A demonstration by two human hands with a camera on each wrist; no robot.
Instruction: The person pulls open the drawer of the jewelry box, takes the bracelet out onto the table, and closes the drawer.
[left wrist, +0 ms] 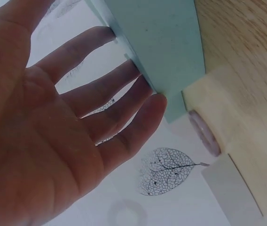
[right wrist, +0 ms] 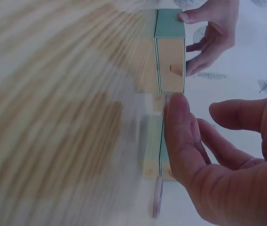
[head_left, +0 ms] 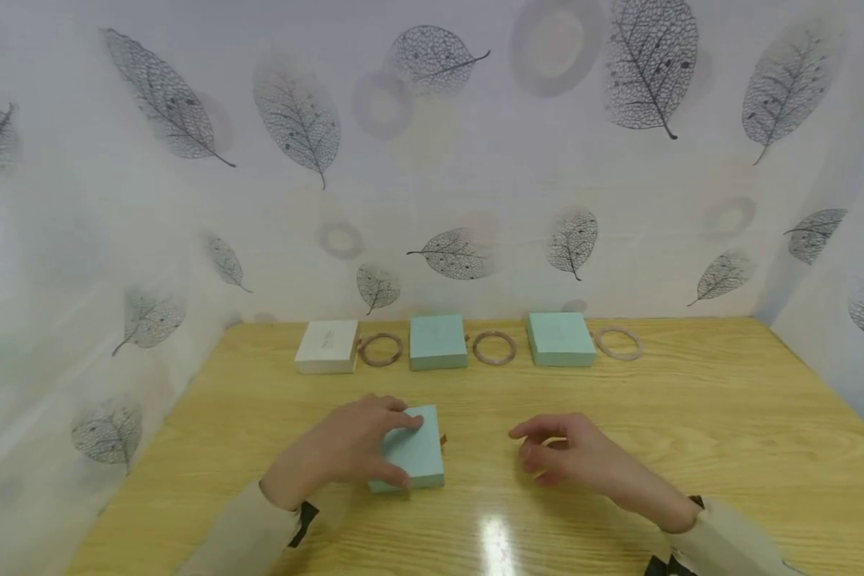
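A pale turquoise drawer box (head_left: pixel 421 450) lies flat on the table. My left hand (head_left: pixel 349 444) reaches over its left part and grips it, with the thumb at the near edge and the fingers spread across it. From its right side sticks a small brown ribbon tab (head_left: pixel 443 439); the right wrist view shows this tab on the tan drawer front (right wrist: pixel 170 59), which sits flush in the sleeve. To the right of the box, my right hand (head_left: pixel 579 454) hovers low over the table. Its fingers are loosely curled and hold nothing.
Along the back of the table stand a white box (head_left: pixel 327 346), a turquoise box (head_left: pixel 438 342) and another turquoise box (head_left: pixel 560 339). A bangle lies right of each: a brownish one (head_left: pixel 381 350), a middle one (head_left: pixel 494 348) and a paler one (head_left: pixel 619 343). Leaf-patterned cloth hangs behind.
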